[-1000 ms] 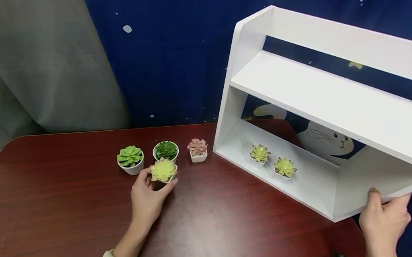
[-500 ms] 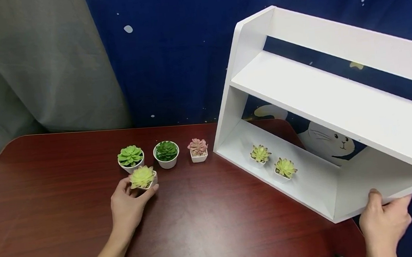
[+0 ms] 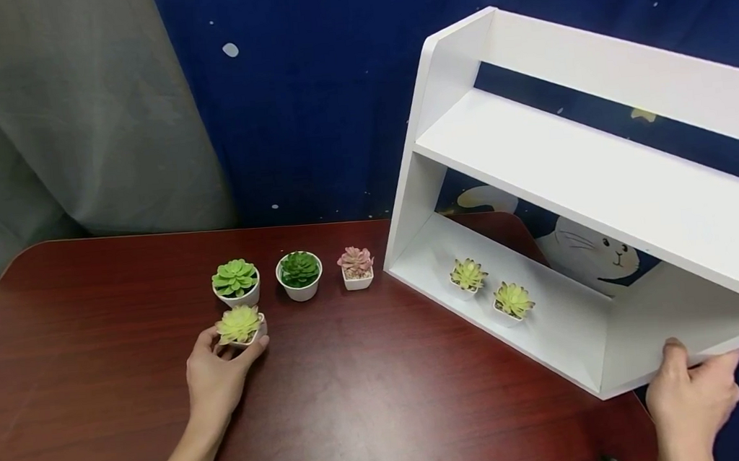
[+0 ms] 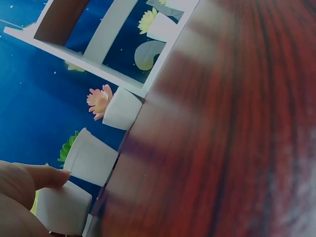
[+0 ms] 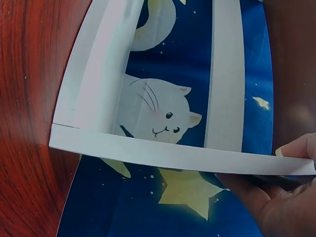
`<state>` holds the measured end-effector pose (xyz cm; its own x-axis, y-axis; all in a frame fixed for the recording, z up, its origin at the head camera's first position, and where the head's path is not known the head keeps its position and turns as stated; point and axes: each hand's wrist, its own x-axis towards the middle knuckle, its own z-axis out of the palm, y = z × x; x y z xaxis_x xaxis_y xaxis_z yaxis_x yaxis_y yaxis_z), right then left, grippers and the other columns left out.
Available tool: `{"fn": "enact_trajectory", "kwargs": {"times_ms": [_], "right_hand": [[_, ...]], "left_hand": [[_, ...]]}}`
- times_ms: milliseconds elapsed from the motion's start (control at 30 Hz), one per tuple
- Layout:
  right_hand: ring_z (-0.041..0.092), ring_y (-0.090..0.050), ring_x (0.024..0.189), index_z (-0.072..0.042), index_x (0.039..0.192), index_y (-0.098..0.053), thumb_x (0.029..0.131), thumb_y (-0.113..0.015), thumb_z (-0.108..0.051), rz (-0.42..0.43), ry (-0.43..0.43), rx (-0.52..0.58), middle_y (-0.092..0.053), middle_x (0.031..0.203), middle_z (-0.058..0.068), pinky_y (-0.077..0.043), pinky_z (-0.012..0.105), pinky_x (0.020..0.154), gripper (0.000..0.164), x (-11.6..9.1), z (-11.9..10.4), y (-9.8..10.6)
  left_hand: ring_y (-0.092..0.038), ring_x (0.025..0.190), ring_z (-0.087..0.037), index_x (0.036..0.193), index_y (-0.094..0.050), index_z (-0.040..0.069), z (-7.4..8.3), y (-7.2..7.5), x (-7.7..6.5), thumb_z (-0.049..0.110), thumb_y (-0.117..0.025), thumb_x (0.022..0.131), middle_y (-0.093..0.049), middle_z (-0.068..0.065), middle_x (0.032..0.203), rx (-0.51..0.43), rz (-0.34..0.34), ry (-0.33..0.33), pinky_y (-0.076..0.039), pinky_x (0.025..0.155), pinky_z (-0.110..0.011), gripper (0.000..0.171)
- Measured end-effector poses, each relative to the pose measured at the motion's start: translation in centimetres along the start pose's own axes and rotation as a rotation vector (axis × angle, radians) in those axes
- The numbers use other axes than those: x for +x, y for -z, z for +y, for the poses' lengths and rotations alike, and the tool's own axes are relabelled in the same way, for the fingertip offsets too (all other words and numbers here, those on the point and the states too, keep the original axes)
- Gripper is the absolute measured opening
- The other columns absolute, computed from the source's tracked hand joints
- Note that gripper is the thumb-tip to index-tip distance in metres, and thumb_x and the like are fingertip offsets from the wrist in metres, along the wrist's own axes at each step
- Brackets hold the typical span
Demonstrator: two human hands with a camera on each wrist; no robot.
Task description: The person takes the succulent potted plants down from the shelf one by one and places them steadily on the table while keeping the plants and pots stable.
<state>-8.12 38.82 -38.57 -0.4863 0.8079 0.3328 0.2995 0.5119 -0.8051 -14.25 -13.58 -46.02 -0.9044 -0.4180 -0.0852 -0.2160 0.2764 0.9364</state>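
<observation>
My left hand [image 3: 214,384] holds a pale yellow-green potted succulent [image 3: 239,326] by its small white pot, low at the table's left half. Just behind it stands a bright green succulent [image 3: 235,279] in a round white pot. A dark green succulent [image 3: 300,273] and a pink one [image 3: 356,266] continue that row rightward. My right hand [image 3: 692,400] grips the side panel of a white two-tier shelf [image 3: 572,153]. In the right wrist view, its thumb and fingers lie on opposite faces of the panel [image 5: 173,155]. Two yellow-green succulents, left [image 3: 467,275] and right [image 3: 513,300], sit on the bottom tier.
The dark red wooden table [image 3: 389,395] carries everything. The shelf stands at an angle on its right side, with its near right corner by the table edge. Behind hang a grey curtain [image 3: 107,121] and a blue curtain [image 3: 307,105] with stars and a white cat.
My left hand has moved left with the pale yellow-green succulent, from in front of the dark green one to in front of the bright green one. The right hand keeps its grip on the shelf.
</observation>
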Motion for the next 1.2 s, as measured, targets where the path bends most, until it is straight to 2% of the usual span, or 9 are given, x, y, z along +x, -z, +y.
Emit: {"fn": "enact_trajectory", "kwargs": {"times_ms": [233,433,567,700,800,900,967,1067,1200], "right_hand": [[0.059,-0.047,0.119,-0.008,0.146,-0.044,0.094,-0.047,-0.021,0.007,0.001,0.000,-0.059,0.129,0.038,-0.029,0.063,0.097,0.055,0.06,0.10,-0.04],[0.061,-0.047,0.119,-0.009,0.147,-0.043,0.094,-0.046,-0.022,0.001,-0.013,-0.003,-0.058,0.130,0.038,-0.028,0.062,0.097,0.055,0.13,0.20,0.00],[0.061,-0.046,0.120,-0.009,0.147,-0.043,0.094,-0.047,-0.022,-0.005,-0.014,-0.005,-0.058,0.130,0.038,-0.028,0.062,0.098,0.055,0.13,0.15,0.00],[0.061,-0.046,0.120,-0.009,0.148,-0.042,0.094,-0.047,-0.022,-0.009,-0.015,-0.006,-0.057,0.130,0.038,-0.027,0.063,0.099,0.055,0.12,0.09,0.00],[0.061,-0.046,0.120,-0.009,0.147,-0.043,0.094,-0.047,-0.022,-0.008,-0.013,-0.005,-0.058,0.130,0.038,-0.028,0.063,0.098,0.055,0.13,0.14,-0.03],[0.059,-0.047,0.119,-0.009,0.147,-0.043,0.094,-0.047,-0.022,-0.004,-0.004,-0.001,-0.059,0.129,0.038,-0.028,0.062,0.097,0.054,0.13,0.14,-0.03],[0.059,-0.048,0.119,-0.010,0.147,-0.044,0.094,-0.047,-0.022,-0.003,0.000,0.003,-0.059,0.128,0.038,-0.028,0.062,0.097,0.054,0.11,0.13,-0.02],[0.059,-0.047,0.118,-0.009,0.146,-0.044,0.094,-0.047,-0.022,-0.001,0.003,0.006,-0.058,0.128,0.039,-0.028,0.063,0.097,0.054,0.07,0.15,0.00],[0.060,-0.047,0.118,-0.008,0.145,-0.044,0.094,-0.047,-0.022,-0.006,0.005,0.002,-0.058,0.127,0.040,-0.027,0.063,0.096,0.053,0.05,0.20,0.01]], "left_hand": [[-0.044,0.082,0.028,0.137,-0.049,-0.002,-0.43,0.04,-0.09,0.017,-0.083,0.083,-0.062,-0.021,0.129,0.065,0.061,-0.046,-0.039,0.073,0.005,0.067],[-0.045,0.082,0.027,0.138,-0.049,-0.001,-0.64,-0.21,-0.16,0.014,-0.083,0.082,-0.065,-0.022,0.123,0.086,0.081,-0.091,-0.039,0.073,0.004,0.067],[-0.051,0.084,0.012,0.137,-0.051,0.000,-0.65,-0.43,-0.35,0.015,-0.085,0.080,-0.068,-0.021,0.116,0.138,0.108,-0.112,-0.036,0.070,0.000,0.068],[-0.057,0.104,-0.013,0.143,-0.047,0.002,-0.59,-0.53,-0.44,0.016,-0.084,0.081,-0.062,-0.020,0.128,0.142,0.095,-0.119,-0.034,0.077,-0.004,0.074],[-0.054,0.120,-0.027,0.150,-0.041,0.003,-0.55,-0.53,-0.39,0.016,-0.082,0.083,-0.052,-0.022,0.142,0.118,0.067,-0.108,-0.041,0.092,-0.015,0.080],[-0.051,0.129,-0.036,0.154,-0.035,0.003,-0.53,-0.52,-0.32,0.016,-0.082,0.084,-0.046,-0.025,0.148,0.120,0.045,-0.100,-0.046,0.102,-0.037,0.085],[-0.050,0.132,-0.041,0.155,-0.033,0.002,-0.53,-0.51,-0.32,0.017,-0.082,0.084,-0.044,-0.027,0.149,0.131,0.034,-0.098,-0.044,0.104,-0.050,0.088],[-0.048,0.134,-0.044,0.156,-0.030,0.003,-0.51,-0.53,-0.35,0.019,-0.083,0.083,-0.043,-0.029,0.150,0.143,0.025,-0.097,-0.043,0.104,-0.055,0.091],[-0.047,0.134,-0.041,0.157,-0.028,0.003,-0.45,-0.58,-0.42,0.018,-0.083,0.083,-0.041,-0.029,0.150,0.113,0.030,-0.098,-0.042,0.105,-0.053,0.094]]}}
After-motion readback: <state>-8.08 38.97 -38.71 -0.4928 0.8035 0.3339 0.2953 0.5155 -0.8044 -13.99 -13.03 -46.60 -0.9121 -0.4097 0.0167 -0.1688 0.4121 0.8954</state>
